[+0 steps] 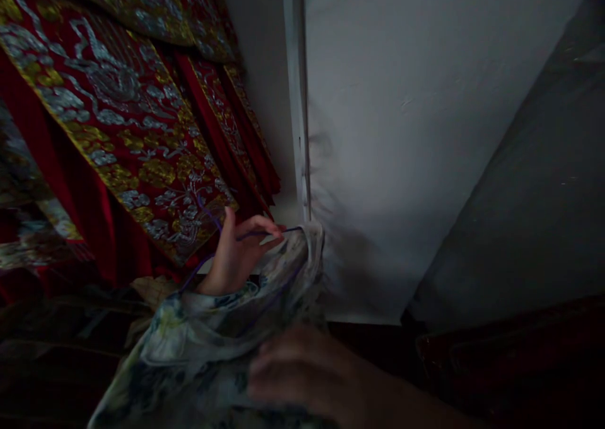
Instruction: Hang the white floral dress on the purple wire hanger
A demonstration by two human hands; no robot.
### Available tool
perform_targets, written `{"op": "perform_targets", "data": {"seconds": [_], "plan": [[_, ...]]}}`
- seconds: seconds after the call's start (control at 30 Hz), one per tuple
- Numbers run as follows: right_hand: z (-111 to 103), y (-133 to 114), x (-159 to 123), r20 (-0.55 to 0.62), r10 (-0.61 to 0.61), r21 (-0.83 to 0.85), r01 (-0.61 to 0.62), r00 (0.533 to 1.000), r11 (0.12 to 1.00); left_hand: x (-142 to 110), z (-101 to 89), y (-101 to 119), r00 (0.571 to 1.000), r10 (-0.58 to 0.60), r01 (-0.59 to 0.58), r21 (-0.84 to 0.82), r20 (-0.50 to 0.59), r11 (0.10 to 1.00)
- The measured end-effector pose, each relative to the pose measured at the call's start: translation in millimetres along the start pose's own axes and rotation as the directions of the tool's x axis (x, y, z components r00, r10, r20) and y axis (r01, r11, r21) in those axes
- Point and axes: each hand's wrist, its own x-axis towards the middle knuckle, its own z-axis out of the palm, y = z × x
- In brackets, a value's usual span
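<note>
Head view: two hands, both yours, in dim light. Your left hand (pixel 239 252) is palm toward you, thumb up and well apart from the fingers, which point right and sit near each other. Purple cord (pixel 293 228) runs across those fingers to the gathered end of the one floral cloth (pixel 193 347); you can't tell if the fingertips pinch it. Three clear cord stretches: one above the thumb side, one at the fingers, one down by your wrist; a fainter fourth crosses the cloth. Can't tell if it's a single length. Cloth lies around your left wrist and spreads to the bottom edge. Your right hand (pixel 302 372), low center, is blurred, fingers bent over the cloth; can't tell if they grip it. Upper left, one broad red embroidered panel (pixel 142 139) with narrower ones alongside. One pale wall (pixel 401 133), one upright strip (pixel 296 70).
</note>
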Motion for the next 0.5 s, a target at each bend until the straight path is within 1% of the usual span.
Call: {"op": "perform_targets", "data": {"seconds": [0.03, 0.07, 0.1, 0.13, 0.17, 0.2, 0.23, 0.27, 0.33, 0.37, 0.4, 0.43, 0.5], "plan": [[-12, 13, -3, -0.169, 0.039, -0.066, -0.051, 0.985, 0.997, -3, -0.2, 8, 1.0, -0.001, 0.001, -0.072, 0.008, 0.997], [-25, 27, -5, -0.359, 0.09, -0.137, -0.148, 0.929, 0.979, -5, -0.4, 15, 1.0, -0.003, 0.004, -0.137, 0.002, 0.991], [-38, 40, -8, -0.529, 0.142, -0.183, -0.275, 0.837, 0.944, -6, -0.7, 22, 1.0, -0.009, 0.005, -0.195, -0.017, 0.981], [-49, 53, -11, -0.634, 0.18, -0.194, -0.379, 0.752, 0.905, -7, -1.1, 27, 0.999, -0.016, 0.005, -0.246, -0.043, 0.969], [-57, 63, -12, -0.678, 0.207, -0.195, -0.444, 0.705, 0.874, -8, -1.8, 30, 0.997, -0.026, 0.004, -0.29, -0.071, 0.957], [-63, 71, -13, -0.69, 0.219, -0.206, -0.477, 0.69, 0.854, -8, -2.7, 32, 0.995, -0.037, 0.004, -0.326, -0.096, 0.945], [-66, 76, -12, -0.677, 0.215, -0.233, -0.482, 0.704, 0.845, -7, -3.9, 32, 0.992, -0.052, 0.008, -0.357, -0.113, 0.934], [-65, 79, -9, -0.653, 0.199, -0.273, -0.472, 0.731, 0.838, -7, -5.4, 31, 0.99, -0.066, 0.014, -0.385, -0.122, 0.923], [-60, 78, -1, -0.587, 0.17, -0.355, -0.44, 0.791, 0.825, -6, -8.6, 26, 0.988, -0.087, 0.023, -0.429, -0.131, 0.903], [-56, 75, 6, -0.551, 0.174, -0.374, -0.428, 0.816, 0.823, -6, -10.1, 22, 0.987, -0.096, 0.027, -0.445, -0.133, 0.895], [-53, 73, 13, -0.525, 0.187, -0.376, -0.424, 0.831, 0.824, -6, -11.4, 18, 0.985, -0.107, 0.035, -0.456, -0.133, 0.889], [-50, 70, 20, -0.513, 0.204, -0.369, -0.429, 0.834, 0.825, -6, -12.4, 14, 0.984, -0.123, 0.049, -0.461, -0.132, 0.886], [-46, 66, 35, -0.532, 0.224, -0.36, -0.458, 0.817, 0.813, -6, -13.3, 7, 0.98, -0.162, 0.092, -0.458, -0.115, 0.884]]}}
